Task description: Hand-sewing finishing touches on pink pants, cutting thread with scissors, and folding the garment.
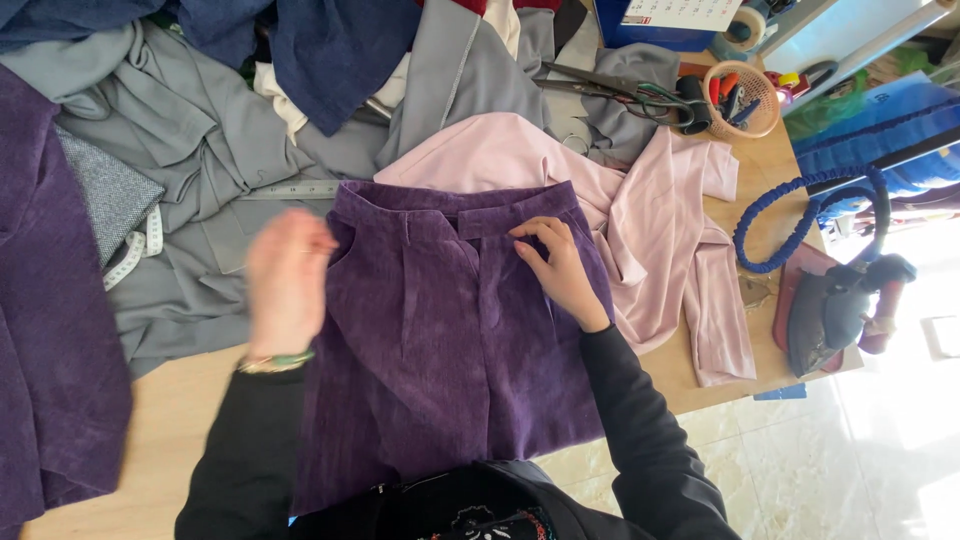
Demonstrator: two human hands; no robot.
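Wooden and pale, the worktop (175, 420) is heaped with cloth: grey fabric (190, 150) and dark blue fabric (330, 50) at the far side, a pink garment (660, 240) to the right, and more purple cloth (50, 330) at the left edge. A pair of purple corduroy trousers (440, 340) lies flat at the middle, waistband away from the person, partly over the pink garment. The left hand (287, 280) hovers or rests over the trousers' left hip; it is blurred, palm down, fingers loosely together, and whether it grips anything cannot be told. The right hand (558, 268) lies on the waistband near the fly, fingers bent and pinching the corduroy there. A metal ruler (295, 190) lies just beyond the waistband, and a white tape measure (135, 250) curls on the grey fabric. Scissors (625, 95) and a small basket (745, 100) sit at the far right, near an iron (835, 310) with a blue-wrapped cord (810, 215).
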